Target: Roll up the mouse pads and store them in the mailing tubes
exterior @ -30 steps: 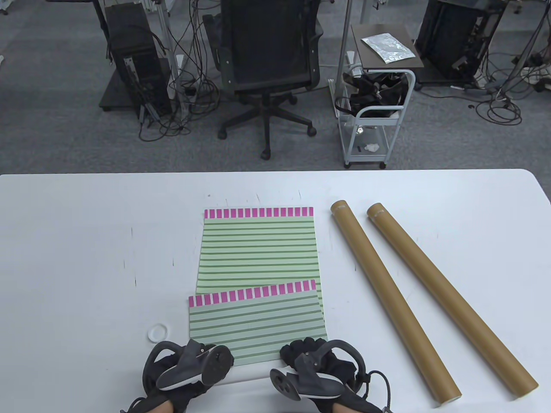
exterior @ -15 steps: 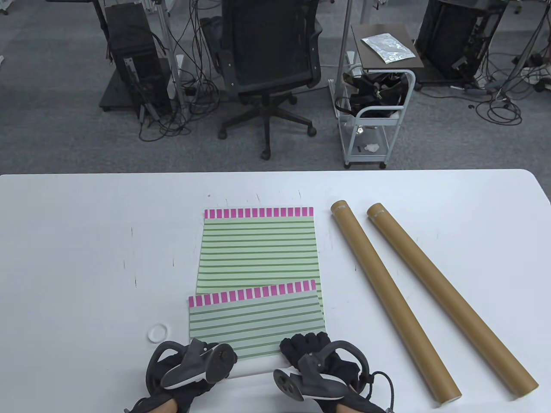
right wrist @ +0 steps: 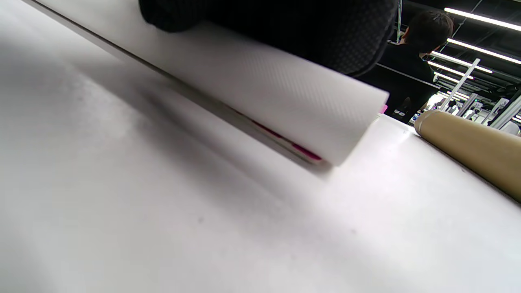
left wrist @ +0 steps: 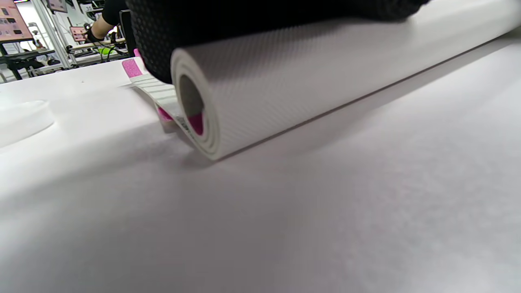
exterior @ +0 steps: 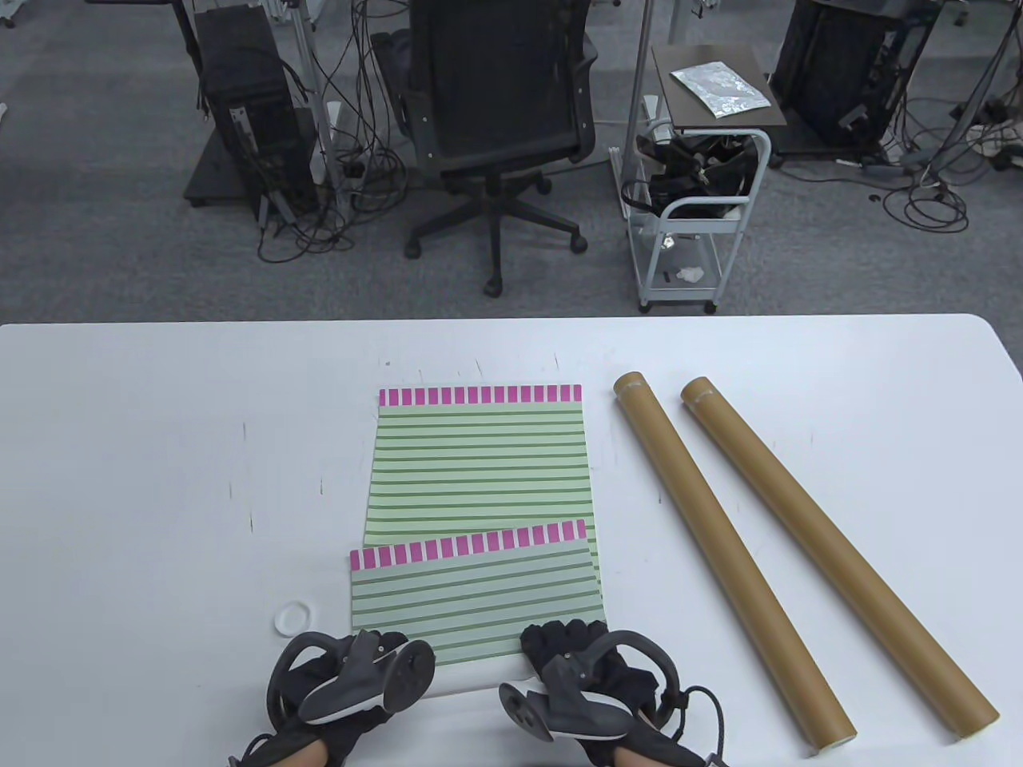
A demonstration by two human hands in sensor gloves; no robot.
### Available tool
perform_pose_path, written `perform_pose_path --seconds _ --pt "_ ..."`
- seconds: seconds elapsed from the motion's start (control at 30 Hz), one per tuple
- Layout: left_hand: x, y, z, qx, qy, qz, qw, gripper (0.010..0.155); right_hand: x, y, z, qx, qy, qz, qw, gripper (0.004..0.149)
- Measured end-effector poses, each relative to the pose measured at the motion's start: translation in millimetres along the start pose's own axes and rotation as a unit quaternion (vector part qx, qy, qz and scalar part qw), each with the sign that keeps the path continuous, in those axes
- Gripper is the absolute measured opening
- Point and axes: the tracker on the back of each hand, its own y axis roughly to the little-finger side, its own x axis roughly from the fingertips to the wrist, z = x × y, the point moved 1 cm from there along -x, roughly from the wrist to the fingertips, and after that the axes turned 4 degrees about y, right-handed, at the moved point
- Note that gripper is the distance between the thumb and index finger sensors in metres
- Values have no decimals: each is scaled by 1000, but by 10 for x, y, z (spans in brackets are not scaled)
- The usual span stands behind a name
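Observation:
Two green-striped mouse pads with pink ends lie mid-table. The far pad [exterior: 479,463] is flat. The near pad [exterior: 475,595] overlaps it, and its near end is wound into a white roll [exterior: 471,679]. My left hand [exterior: 382,641] grips the roll's left end [left wrist: 305,81], with the gloved fingers [left wrist: 244,20] draped over the top. My right hand [exterior: 563,637] holds the right end [right wrist: 285,97] in the same way. Two brown mailing tubes [exterior: 719,551] [exterior: 831,543] lie side by side to the right, untouched.
A small white ring-shaped cap [exterior: 292,617] lies just left of the near pad, close to my left hand. The nearer tube's end [right wrist: 472,150] is right of the roll. An office chair [exterior: 495,120] and a cart [exterior: 695,216] stand beyond the table's far edge.
Both hands have pushed the roll a little away from me. It has taken in more of the near pad, and fewer green stripes show ahead of it.

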Motion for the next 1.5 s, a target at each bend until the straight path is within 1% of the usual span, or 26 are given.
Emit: perform_pose_path --seconds 0.1,0.2,0.27,0.33,0.4,0.43,0.47,0.53,0.57,0.63,0.7,0.8,0.87,1.0,1.07,1.13,1.23,1.27,1.33,1.4,1.47,1.5 --pt "-8 3 -4 6 2 -5 1000 46 24 10 37 0 1 8 1000 56" --pt "-24 3 -7 4 2 -11 1000 45 39 38 129 13 35 -2 999 53" --pt "-29 5 -9 4 2 -12 1000 45 28 54 114 11 26 -12 1000 50" --pt "-27 10 -11 -1 -2 -14 1000 45 19 73 74 14 16 -21 1000 53" --pt "-27 19 -12 -2 -6 -16 1000 46 1 90 55 10 8 -33 999 53" --pt "-20 40 -26 -8 -12 -27 1000 47 -11 110 45 1 -3 -44 999 53" --pt "-20 54 -34 -7 -12 -25 1000 48 -17 129 39 -11 -15 -56 998 54" --pt "-18 95 -34 22 -5 -22 1000 48 -22 171 15 -51 -32 -77 995 54" --pt "-18 111 -33 29 1 -15 999 49 -24 180 9 -56 -33 -80 995 54" --pt "-12 151 -21 45 25 4 999 57 -28 178 6 -49 -35 -78 995 55" --pt "2 166 13 51 34 14 998 65 -30 167 3 -45 -35 -77 995 55" --pt "10 126 17 8 19 9 1000 63 -24 163 -2 -43 -31 -75 996 54" --pt "15 96 0 -6 8 7 1000 60 -26 164 -5 -41 -29 -73 996 55" --pt "8 124 -18 11 9 5 1000 54 -32 160 19 -44 -36 -75 996 54" --pt "-12 119 -21 31 21 12 999 52 -24 124 17 -41 -65 -70 995 56" --pt "-28 115 -33 24 18 13 999 51 -17 102 20 -24 -61 -60 996 59" --pt "-50 122 -32 69 51 36 996 50 -5 97 21 -14 -67 -46 997 60" --pt "-52 132 -24 84 57 42 994 50 9 113 43 -15 -69 -36 997 59" --pt "-52 140 -22 95 69 47 992 49 16 136 58 -38 -75 -38 996 59" --pt "-51 148 -17 101 76 47 991 49 16 135 58 -34 -83 -44 995 58" --pt "-42 169 -3 116 73 43 990 48 4 121 54 -16 -70 -43 997 58" --pt "-38 178 7 120 70 42 989 47 2 115 48 -15 -73 -43 996 58"
